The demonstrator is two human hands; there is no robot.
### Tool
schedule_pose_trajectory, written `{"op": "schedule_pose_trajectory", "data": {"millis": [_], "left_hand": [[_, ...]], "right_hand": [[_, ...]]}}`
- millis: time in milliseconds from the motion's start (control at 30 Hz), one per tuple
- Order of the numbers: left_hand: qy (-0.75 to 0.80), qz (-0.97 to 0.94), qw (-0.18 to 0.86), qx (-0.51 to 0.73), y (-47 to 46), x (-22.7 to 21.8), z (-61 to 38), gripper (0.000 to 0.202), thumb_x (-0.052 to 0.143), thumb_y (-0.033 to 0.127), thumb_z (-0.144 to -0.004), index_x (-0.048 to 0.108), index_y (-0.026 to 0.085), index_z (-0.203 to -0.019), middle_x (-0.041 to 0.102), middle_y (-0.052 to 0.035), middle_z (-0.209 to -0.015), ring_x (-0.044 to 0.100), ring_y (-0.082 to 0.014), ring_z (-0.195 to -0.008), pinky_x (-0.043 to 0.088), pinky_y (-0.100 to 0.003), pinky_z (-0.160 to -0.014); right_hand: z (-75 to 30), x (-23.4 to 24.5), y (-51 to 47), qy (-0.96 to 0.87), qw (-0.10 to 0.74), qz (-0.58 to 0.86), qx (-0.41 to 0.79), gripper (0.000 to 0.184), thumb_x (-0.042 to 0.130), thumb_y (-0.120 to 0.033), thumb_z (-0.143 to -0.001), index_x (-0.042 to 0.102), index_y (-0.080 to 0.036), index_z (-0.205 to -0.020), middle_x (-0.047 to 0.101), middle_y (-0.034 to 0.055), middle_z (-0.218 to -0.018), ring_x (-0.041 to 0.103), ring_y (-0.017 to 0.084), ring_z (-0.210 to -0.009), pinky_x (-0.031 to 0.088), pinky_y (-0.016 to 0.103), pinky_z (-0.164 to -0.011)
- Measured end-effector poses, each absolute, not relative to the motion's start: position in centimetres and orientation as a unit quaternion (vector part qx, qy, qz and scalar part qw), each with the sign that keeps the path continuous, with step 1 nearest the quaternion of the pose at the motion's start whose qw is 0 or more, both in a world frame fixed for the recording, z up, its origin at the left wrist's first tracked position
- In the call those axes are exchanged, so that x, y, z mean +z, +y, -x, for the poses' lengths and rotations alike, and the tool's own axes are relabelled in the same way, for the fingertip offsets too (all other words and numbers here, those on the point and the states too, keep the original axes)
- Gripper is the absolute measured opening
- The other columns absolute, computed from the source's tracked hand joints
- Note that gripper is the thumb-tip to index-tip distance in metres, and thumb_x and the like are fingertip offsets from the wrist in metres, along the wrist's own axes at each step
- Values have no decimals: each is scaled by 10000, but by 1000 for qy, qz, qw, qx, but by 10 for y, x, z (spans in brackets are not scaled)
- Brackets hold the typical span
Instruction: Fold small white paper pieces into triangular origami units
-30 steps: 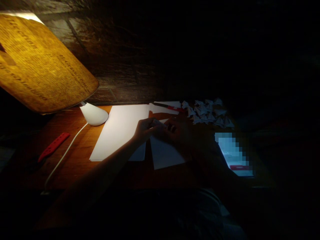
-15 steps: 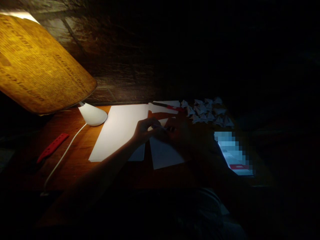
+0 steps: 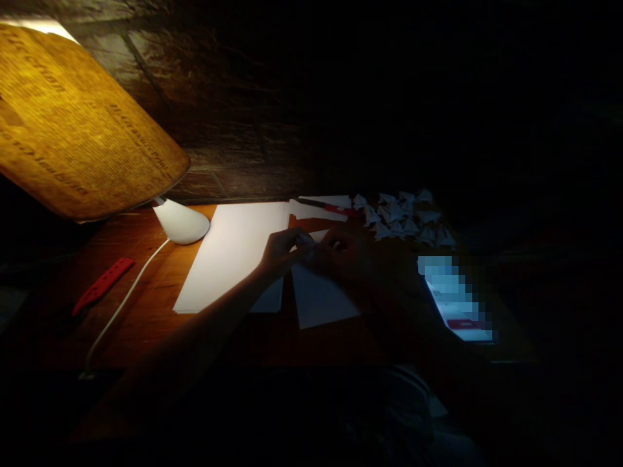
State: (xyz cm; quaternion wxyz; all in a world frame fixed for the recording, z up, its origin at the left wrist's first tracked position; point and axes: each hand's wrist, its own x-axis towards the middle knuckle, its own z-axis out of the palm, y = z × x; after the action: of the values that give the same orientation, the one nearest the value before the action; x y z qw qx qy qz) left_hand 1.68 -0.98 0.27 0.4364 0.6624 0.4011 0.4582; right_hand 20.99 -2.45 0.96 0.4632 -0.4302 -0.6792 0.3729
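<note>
- Right of the lamp base (image 3: 181, 222), in the head view, your left hand (image 3: 280, 253) and right hand (image 3: 348, 256) meet over a loose white sheet (image 3: 318, 301).
- Your left fingers are curled narrow, pinching a small paper piece (image 3: 305, 240) held just above that sheet's far edge.
- Your right hand lies on the side away from the lamp base and is in deep shadow. I cannot tell whether its fingers grip the piece or only touch it.
- Risk, as I judge it: your own hands block the lamp's light, so a crease could go crooked or the small piece could slip out unseen.
- Risk: the loose sheet has nothing pinning it and could slide under your wrists.
- Risk: the cord (image 3: 126, 298) trails from the lamp base toward you, and your left forearm could snag it.
- Just beside the lamp base lies a paper stack (image 3: 233, 253). Well beyond it are a red pen (image 3: 335, 209), a heap of folded pieces (image 3: 406, 220) and a lit phone (image 3: 455, 298).
- The desk (image 3: 146, 259) is orange-brown wood. A red strip (image 3: 102, 285) lies on the other side of the lamp base, near you.
- The lampshade (image 3: 73, 130) glows yellow above the base. The wall (image 3: 233, 97) behind looks like dark stone, and the rest of the room is black.
</note>
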Motion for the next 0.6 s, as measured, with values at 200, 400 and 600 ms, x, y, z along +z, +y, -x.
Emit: {"op": "schedule_pose_trajectory", "data": {"millis": [200,400,600], "left_hand": [[400,-601,508,469,-4,-5,-17,400,929,443,-635,672,148,-715,617,17,-608,531,-90,-540,379,-204,-498],[420,-556,536,476,-1,-7,-17,360,902,412,-641,699,131,-738,683,-22,-655,605,-119,-576,441,-216,-521],[412,-557,529,489,-2,-6,-18,299,885,344,-632,734,129,-773,733,-41,-733,660,-134,-646,505,-226,-584]], "right_hand": [[-209,5,-18,-605,516,415,443,251,736,-406,-800,621,-223,-672,642,6,-683,577,166,-674,463,310,-657],[-208,-3,-14,-596,500,418,470,247,735,-418,-789,598,-230,-706,610,-14,-690,541,153,-674,464,302,-658],[-210,-9,-14,-632,435,400,502,193,702,-350,-748,565,-225,-695,568,-19,-714,505,151,-685,430,294,-647]]}}
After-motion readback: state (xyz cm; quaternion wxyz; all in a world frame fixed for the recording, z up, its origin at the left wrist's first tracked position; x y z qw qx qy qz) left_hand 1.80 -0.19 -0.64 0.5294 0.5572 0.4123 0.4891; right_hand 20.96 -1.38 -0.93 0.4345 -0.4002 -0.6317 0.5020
